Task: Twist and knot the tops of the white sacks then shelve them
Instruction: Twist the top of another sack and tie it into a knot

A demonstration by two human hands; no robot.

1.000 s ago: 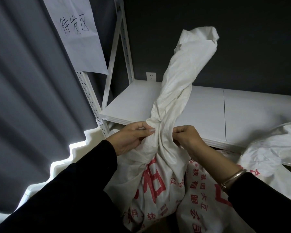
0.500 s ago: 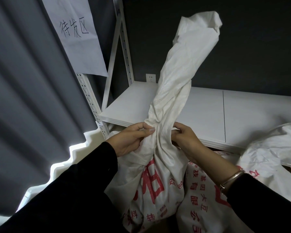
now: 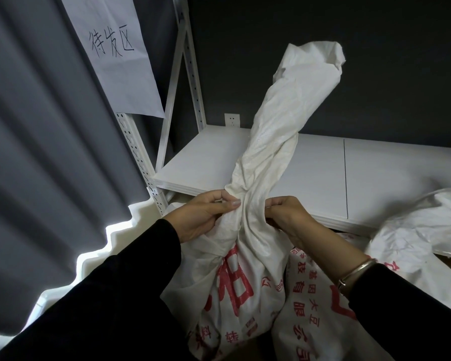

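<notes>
A white woven sack [image 3: 235, 277] with red print stands in front of me, its long top [image 3: 279, 131] twisted into a rope that rises up and to the right. My left hand [image 3: 201, 217] pinches the sack's neck from the left, thumb on top. Opposite it, my right hand [image 3: 287, 217] grips the same neck from the right with curled fingers. The white metal shelf [image 3: 375, 183] lies just behind the sack at hand height.
A second printed sack [image 3: 315, 303] leans against the first on the right. Another white sack [image 3: 422, 230] lies partly on the shelf at far right. The shelf's perforated upright [image 3: 138, 157] carries a paper sign [image 3: 115, 48]. Grey curtain fills the left.
The twisted top rose upward and then leaned back down to the right. Both hands kept their hold at the sack's neck.
</notes>
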